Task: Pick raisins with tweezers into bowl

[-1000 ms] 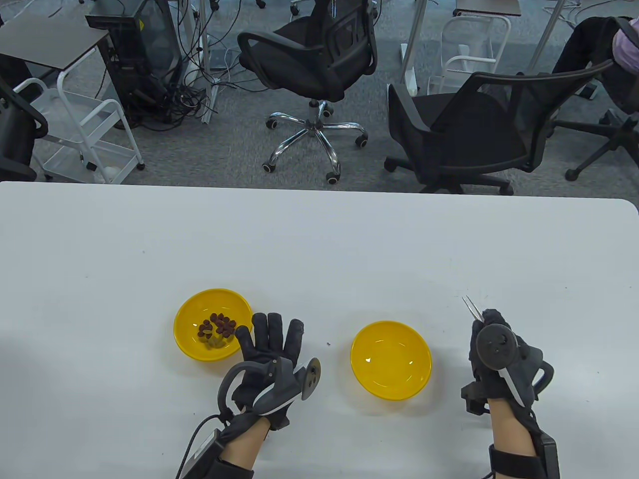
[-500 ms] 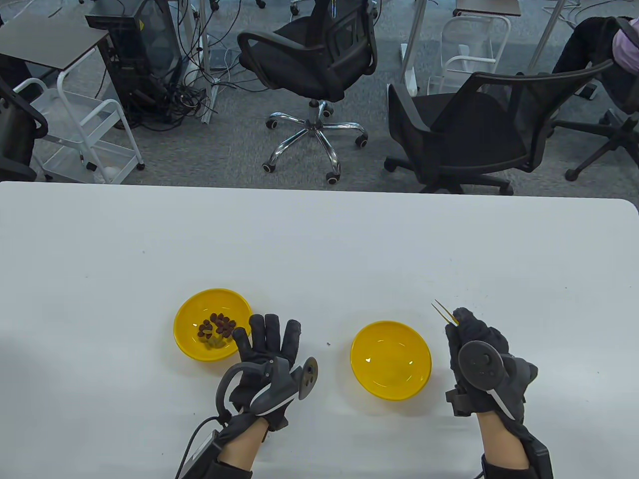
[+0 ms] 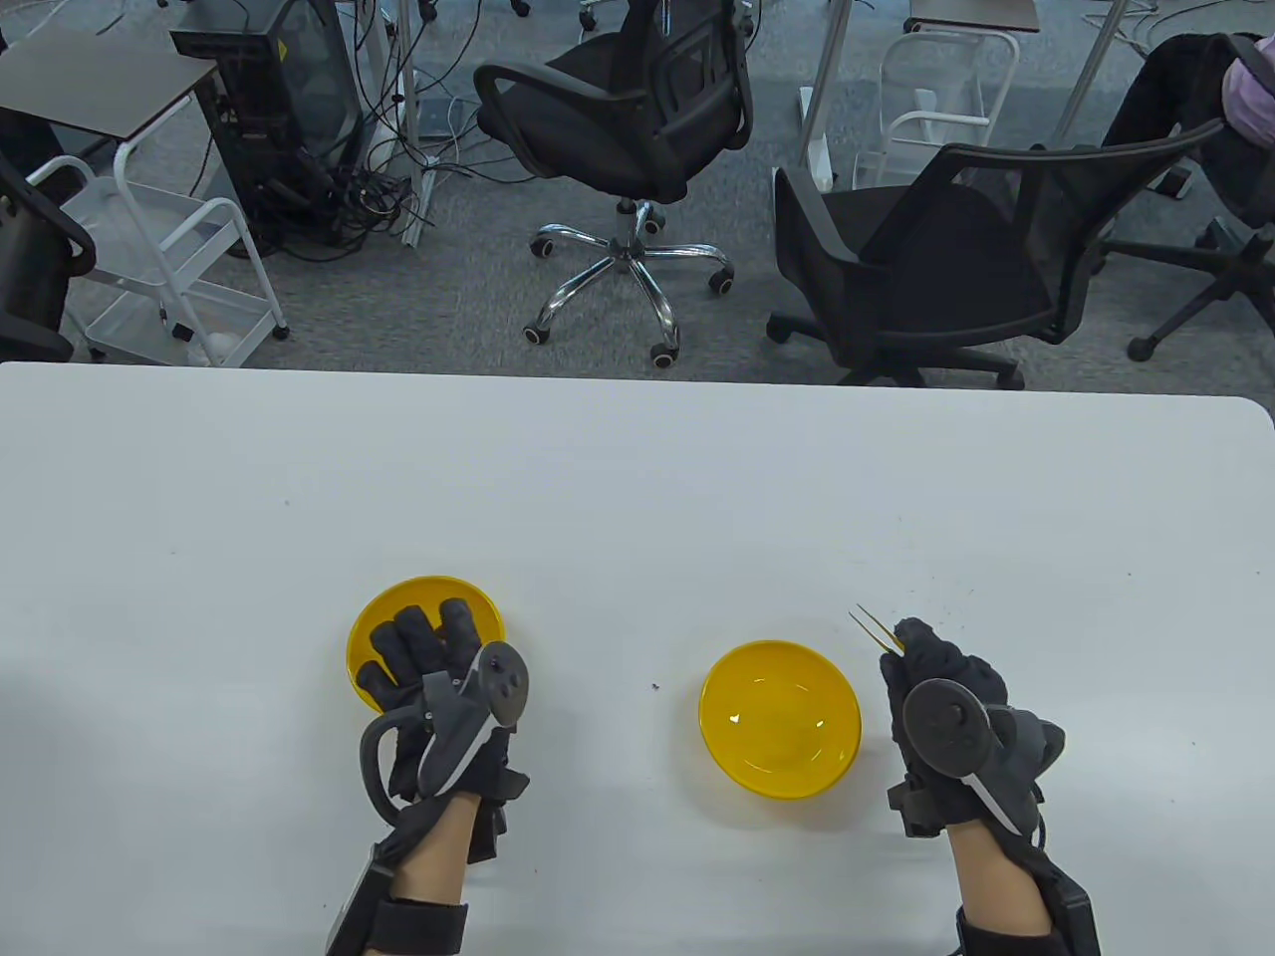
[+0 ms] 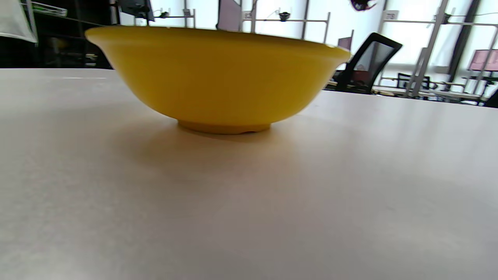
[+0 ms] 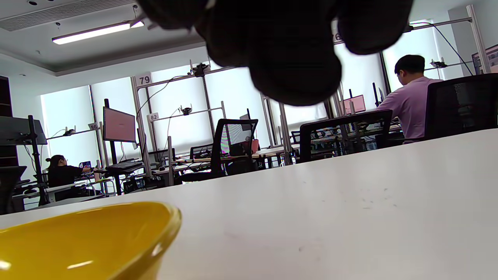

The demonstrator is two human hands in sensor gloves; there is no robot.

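Raisins: hidden in the left bowl [image 3: 364, 637] under the left hand [image 3: 423, 662], which lies over it; whether it grips the rim cannot be told. Judged small, soft, sticky; best nipped lightly across the middle.
Tweezers [image 3: 875, 629]: thin, springy; pinched in the right hand [image 3: 941, 687], tips apart.
Right bowl [image 3: 780, 719]: on the worktop [image 3: 637, 498], nothing in it.

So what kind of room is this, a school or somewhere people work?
It looks like an office or lab where people work. Black swivel chairs stand on grey carpet past the white table. A man in a pink shirt sits at a desk, and computer screens stand by big windows.
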